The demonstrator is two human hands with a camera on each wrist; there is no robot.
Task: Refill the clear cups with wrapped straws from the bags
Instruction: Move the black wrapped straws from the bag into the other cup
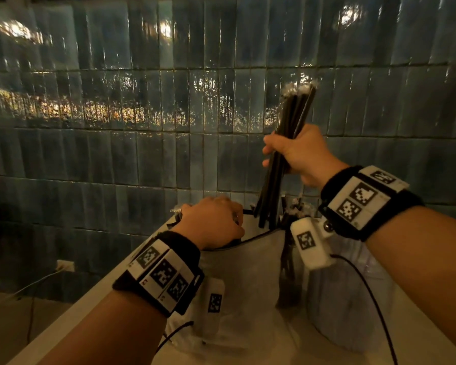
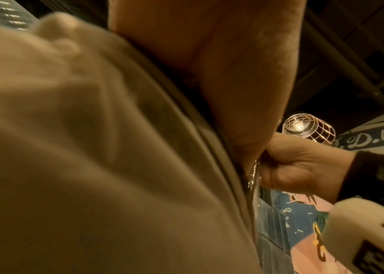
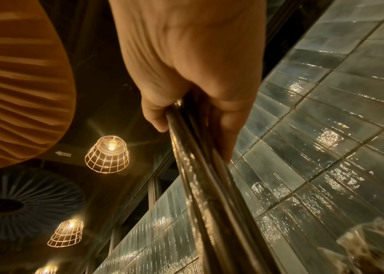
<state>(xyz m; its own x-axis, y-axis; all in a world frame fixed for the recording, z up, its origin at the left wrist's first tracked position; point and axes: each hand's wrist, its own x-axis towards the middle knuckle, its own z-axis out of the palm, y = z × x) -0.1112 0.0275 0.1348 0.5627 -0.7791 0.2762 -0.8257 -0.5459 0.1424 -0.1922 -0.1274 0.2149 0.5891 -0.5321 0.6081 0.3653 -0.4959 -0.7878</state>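
Note:
My right hand (image 1: pixel 279 156) grips a bundle of black wrapped straws (image 1: pixel 292 114) and holds it upright, with the lower ends just above the bag's mouth. In the right wrist view the straws (image 3: pixel 200 176) run down from my right hand (image 3: pixel 186 115). My left hand (image 1: pixel 216 219) curls over the top edge of the pale bag (image 1: pixel 248 275), which fills the left wrist view as a pale bag (image 2: pixel 69 148). To the right of the bag stands a clear cup (image 1: pixel 353 299), and dark straws (image 1: pixel 290 259) stand upright beside it; whether they are inside a cup is unclear.
The bag and cup stand on a white counter (image 1: pixel 77 314) against a glossy blue-grey tiled wall (image 1: pixel 142 154). A wall socket (image 1: pixel 65 265) with a cable sits low at the left. Caged lamps (image 3: pixel 107 153) hang overhead.

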